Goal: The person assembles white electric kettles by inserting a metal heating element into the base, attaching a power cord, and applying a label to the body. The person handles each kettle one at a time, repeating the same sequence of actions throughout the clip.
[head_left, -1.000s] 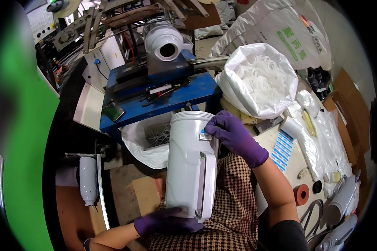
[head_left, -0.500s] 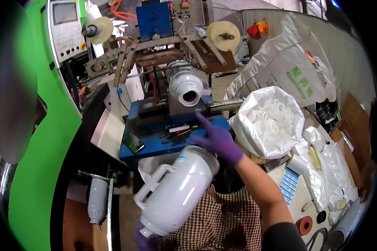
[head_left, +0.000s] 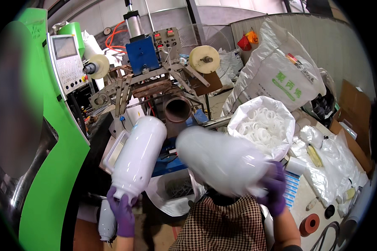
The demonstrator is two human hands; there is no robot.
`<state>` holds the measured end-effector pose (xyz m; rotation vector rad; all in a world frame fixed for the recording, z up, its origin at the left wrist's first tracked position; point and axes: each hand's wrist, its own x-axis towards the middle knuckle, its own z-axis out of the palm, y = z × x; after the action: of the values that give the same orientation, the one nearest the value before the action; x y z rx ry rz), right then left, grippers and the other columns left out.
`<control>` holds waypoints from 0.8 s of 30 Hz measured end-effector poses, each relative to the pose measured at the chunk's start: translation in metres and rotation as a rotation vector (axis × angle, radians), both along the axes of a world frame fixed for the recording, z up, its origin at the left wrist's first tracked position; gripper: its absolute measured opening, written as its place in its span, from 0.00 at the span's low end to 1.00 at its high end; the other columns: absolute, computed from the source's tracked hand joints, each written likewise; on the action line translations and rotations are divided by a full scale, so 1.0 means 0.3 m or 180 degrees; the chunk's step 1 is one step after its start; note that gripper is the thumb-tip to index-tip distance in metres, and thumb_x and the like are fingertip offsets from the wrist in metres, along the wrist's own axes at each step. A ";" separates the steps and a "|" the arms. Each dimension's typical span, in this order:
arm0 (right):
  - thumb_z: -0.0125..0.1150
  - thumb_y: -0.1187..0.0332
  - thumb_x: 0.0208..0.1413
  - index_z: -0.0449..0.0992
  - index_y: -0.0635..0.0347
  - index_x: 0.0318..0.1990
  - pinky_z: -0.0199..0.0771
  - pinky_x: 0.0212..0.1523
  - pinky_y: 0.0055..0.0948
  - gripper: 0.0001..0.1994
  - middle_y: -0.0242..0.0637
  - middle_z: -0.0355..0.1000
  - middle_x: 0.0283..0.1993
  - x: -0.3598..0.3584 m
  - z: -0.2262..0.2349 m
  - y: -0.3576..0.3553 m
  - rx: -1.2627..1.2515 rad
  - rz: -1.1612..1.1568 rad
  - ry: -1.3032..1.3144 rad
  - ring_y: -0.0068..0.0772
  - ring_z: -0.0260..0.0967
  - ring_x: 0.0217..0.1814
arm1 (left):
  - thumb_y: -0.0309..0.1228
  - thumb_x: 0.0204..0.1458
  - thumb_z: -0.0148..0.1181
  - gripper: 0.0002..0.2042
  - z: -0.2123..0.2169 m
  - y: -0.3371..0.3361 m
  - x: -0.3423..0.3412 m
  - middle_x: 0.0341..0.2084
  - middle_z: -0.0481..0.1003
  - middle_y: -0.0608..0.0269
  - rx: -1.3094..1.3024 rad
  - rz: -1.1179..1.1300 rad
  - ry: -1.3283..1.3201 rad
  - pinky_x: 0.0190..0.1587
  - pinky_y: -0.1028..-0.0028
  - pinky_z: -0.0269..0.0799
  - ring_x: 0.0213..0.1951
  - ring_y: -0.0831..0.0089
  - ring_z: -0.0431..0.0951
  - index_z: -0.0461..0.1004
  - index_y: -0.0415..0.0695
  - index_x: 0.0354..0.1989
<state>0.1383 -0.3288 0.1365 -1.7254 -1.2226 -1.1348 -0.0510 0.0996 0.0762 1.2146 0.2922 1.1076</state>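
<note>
Head view: two white handled jugs [head_left: 136, 157], one [head_left: 224, 161] motion-blurred.

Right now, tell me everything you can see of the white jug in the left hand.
The jug is glossy white, plastic by its look, a tall rounded cylinder with a loop handle on its left side. It tilts, closed domed end up and to the right, toward the machine. The left hand, in a purple glove, grips its lower end. Nothing else touches it. It looks clean and unmarked.

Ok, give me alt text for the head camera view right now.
Two purple-gloved hands each hold a white plastic jug: the left hand grips one jug by its base, the right hand a motion-blurred one, before a blue and grey machine.
</note>
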 end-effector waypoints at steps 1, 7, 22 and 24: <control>0.73 0.58 0.53 0.74 0.55 0.42 0.74 0.55 0.44 0.17 0.43 0.73 0.45 -0.051 -0.033 -0.067 0.0949 0.0246 0.0226 0.45 0.73 0.50 | 0.30 0.57 0.62 0.28 0.017 0.021 0.077 0.63 0.64 0.54 0.0458 0.0005 -0.0032 0.49 0.60 0.78 0.58 0.56 0.71 0.57 0.51 0.66; 0.54 0.65 0.61 0.69 0.58 0.26 0.64 0.37 0.24 0.12 0.30 0.65 0.31 -0.117 -0.102 -0.269 0.1791 0.0377 0.2769 0.21 0.62 0.33 | 0.29 0.44 0.69 0.19 0.274 -0.241 0.562 0.71 0.57 0.55 0.5015 0.1011 0.1259 0.65 0.40 0.62 0.69 0.31 0.54 0.79 0.55 0.47; 0.59 0.63 0.66 0.76 0.65 0.39 0.69 0.41 0.28 0.12 0.31 0.69 0.36 0.096 -0.138 0.116 0.0914 0.1443 0.2702 0.23 0.66 0.39 | 0.42 0.46 0.71 0.31 0.359 -0.249 1.047 0.74 0.56 0.53 0.6365 -0.0480 0.1100 0.74 0.42 0.43 0.75 0.45 0.50 0.74 0.61 0.63; 0.61 0.61 0.66 0.76 0.62 0.40 0.70 0.42 0.24 0.12 0.29 0.70 0.35 0.077 -0.136 0.145 0.1010 0.1700 0.2534 0.19 0.66 0.40 | 0.46 0.56 0.65 0.30 0.331 -0.509 0.807 0.73 0.57 0.51 0.2820 -0.3616 0.0930 0.73 0.57 0.53 0.72 0.54 0.61 0.70 0.47 0.66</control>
<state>0.1614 -0.2854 0.0957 -1.2810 -0.8462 -0.2430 0.1910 -0.0533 0.1754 1.9296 -0.7017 -0.0060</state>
